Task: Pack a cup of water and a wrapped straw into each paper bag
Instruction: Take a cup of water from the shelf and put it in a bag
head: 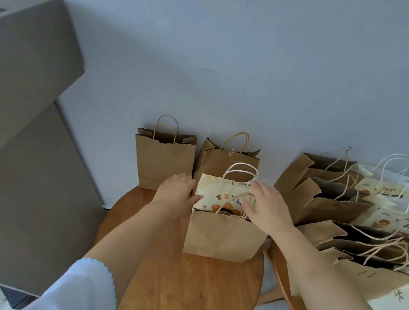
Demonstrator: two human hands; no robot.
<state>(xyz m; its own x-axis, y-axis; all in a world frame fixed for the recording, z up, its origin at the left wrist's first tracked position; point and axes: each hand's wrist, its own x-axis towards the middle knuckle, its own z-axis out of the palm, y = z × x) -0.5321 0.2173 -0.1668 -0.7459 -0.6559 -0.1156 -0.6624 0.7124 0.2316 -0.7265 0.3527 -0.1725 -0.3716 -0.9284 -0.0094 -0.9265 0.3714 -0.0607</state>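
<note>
A person in pale sleeves is reaching with both hands toward two paper bags standing one behind the other on a round wooden table (188, 278). The left hand (175, 194) is pressing flat, fingers spread and open, against the left edge of a cream printed bag (215, 190) with white cord handles. The right hand (268, 207) is lying over that bag's right side, fingers loosely spread, its thumb touching the twisted handle of the plain brown bag (223, 237) standing just in front; whether it is actually gripping anything cannot be told. Two more brown bags (163, 161) are standing upright against the wall behind. To the right, on a second table, a cluster of brown and cream bags (333, 202) is leaning open-mouthed. Stacked cardboard boxes (20, 92) are filling the left side.
</note>
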